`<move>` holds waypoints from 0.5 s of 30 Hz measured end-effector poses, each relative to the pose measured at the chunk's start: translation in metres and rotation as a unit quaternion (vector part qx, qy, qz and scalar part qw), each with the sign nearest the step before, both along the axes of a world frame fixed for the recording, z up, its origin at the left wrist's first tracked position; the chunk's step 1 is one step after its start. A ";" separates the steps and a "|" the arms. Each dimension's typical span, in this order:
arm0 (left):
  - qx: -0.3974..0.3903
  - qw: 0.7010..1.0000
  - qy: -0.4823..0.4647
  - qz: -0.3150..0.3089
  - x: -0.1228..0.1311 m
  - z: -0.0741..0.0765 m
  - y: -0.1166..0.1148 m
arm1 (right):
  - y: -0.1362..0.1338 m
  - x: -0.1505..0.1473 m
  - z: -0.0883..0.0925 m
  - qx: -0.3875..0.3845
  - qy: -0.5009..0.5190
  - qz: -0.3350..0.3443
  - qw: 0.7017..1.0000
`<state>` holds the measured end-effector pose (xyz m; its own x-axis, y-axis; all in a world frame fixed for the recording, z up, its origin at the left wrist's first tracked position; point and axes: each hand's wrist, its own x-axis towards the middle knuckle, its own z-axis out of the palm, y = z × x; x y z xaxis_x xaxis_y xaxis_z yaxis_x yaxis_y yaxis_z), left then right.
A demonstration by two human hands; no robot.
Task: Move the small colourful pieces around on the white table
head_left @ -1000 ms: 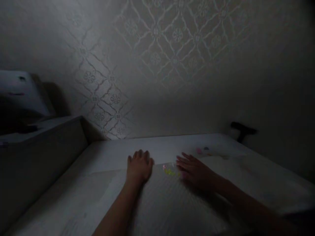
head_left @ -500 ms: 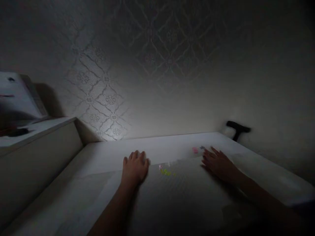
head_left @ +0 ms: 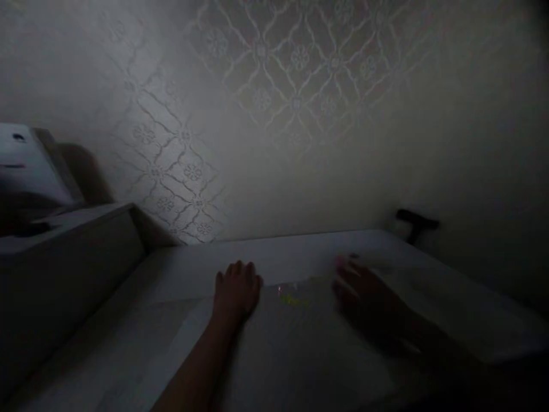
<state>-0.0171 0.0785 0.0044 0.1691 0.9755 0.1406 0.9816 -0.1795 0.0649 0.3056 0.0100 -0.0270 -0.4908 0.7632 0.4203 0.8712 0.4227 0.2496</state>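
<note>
My left hand (head_left: 237, 289) lies palm down by the far edge of a pale sheet (head_left: 309, 343), its fingers a little apart and holding nothing that I can see. My right hand (head_left: 366, 292) is blurred, with its fingers stretched out and apart over the right side of the sheet. Its fingertips are close to a small pink piece (head_left: 340, 261); contact cannot be made out. Just beyond sits a tiny dark piece (head_left: 354, 256). Between the hands, at the sheet's far edge, are a cluster of yellow-green bits (head_left: 293, 300) and a small pinkish shiny piece (head_left: 281, 290).
The white table (head_left: 295, 254) stands against a patterned wall (head_left: 278, 143). On the left rises a higher white cabinet (head_left: 86, 252) bearing a white box-like object (head_left: 32, 163). A black T-shaped handle (head_left: 416, 220) stands by the table's right edge. The light is dim.
My right hand has moved left and toward me, coming nearer the pink piece. My left hand stays almost in place. The table area looks darker, while the upper wall looks brighter.
</note>
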 end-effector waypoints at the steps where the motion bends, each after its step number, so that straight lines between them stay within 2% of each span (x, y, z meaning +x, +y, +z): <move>1: 0.003 1.000 0.001 -0.003 0.000 0.000 0.000 | -0.008 -0.016 0.002 -0.017 0.004 0.034 0.999; 3: 0.005 1.000 0.001 -0.005 0.000 0.000 0.000 | -0.024 -0.046 0.004 -0.052 0.011 0.088 0.995; 7: 0.005 1.000 -0.003 -0.001 0.000 0.000 0.000 | -0.040 -0.082 0.003 -0.103 0.072 0.079 0.989; 11: 0.008 1.000 -0.002 -0.002 0.001 0.001 -0.001 | -0.035 -0.092 0.002 -0.122 0.109 0.047 0.985; 15: 0.008 1.000 -0.004 -0.002 0.001 0.000 0.000 | -0.026 -0.096 0.002 -0.108 0.100 0.047 0.988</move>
